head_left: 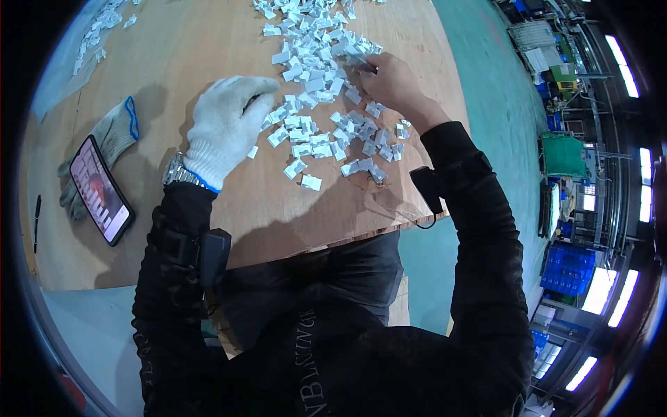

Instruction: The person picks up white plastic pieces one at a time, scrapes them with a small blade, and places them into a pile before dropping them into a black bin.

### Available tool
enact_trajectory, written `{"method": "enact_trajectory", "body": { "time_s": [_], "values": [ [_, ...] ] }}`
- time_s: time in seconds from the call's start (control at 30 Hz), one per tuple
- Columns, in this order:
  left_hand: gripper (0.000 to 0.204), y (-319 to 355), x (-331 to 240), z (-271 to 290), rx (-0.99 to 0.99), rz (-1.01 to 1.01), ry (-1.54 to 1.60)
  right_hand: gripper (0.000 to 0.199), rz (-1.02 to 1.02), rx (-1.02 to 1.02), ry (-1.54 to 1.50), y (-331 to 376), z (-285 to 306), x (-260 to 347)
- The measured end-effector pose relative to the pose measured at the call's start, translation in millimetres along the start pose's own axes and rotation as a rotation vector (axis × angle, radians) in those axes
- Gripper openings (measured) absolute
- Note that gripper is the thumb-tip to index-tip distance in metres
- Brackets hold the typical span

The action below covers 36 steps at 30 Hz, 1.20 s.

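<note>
the heap of small white pieces (316, 52) runs lengthwise toward the near edge of the wooden table (201, 42), between the half-curled gloved left hand (228, 119) and closer, bent-fingered right hand (392, 82), both grips unclear.

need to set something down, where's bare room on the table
Bare table shows beyond the gloved left hand, between the far-left cluster and the main white heap; also along the near edge, below the loose pieces. It's crowded from that heap, by the right hand, down to those pieces.
</note>
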<state>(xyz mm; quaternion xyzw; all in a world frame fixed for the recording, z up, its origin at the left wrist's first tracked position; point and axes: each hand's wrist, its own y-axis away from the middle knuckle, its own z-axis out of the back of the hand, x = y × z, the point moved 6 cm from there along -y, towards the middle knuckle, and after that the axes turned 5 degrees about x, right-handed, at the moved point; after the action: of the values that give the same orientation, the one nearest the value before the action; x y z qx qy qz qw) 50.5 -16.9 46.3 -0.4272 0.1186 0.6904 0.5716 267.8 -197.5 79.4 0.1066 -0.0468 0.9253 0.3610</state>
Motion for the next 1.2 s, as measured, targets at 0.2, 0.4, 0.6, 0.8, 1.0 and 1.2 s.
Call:
{"method": "enact_trajectory", "body": {
  "time_s": [0.2,0.4,0.6,0.8,1.0,1.2],
  "values": [
    [0.023,-2,-1,0,0.012,0.013,-0.003,0.029,0.016,-0.03,-0.062,4,5,-10],
    [0.023,0,2,-1,0.013,0.025,0.001,0.032,-0.133,0.298,-0.15,5,-12,3],
    [0.024,0,2,-2,0.019,0.028,0.013,0.039,-0.02,0.217,-0.13,8,-13,12],
    [0.024,-1,3,-2,0.02,0.024,-0.001,0.039,-0.058,0.312,-0.139,7,-12,26],
    [0.025,-1,1,-1,0.017,0.024,-0.022,0.032,-0.016,0.312,-0.181,5,-16,25],
    [0.023,-1,-2,1,0.022,0.013,-0.028,0.03,-0.002,0.318,-0.18,3,-22,12]
  ]
}}
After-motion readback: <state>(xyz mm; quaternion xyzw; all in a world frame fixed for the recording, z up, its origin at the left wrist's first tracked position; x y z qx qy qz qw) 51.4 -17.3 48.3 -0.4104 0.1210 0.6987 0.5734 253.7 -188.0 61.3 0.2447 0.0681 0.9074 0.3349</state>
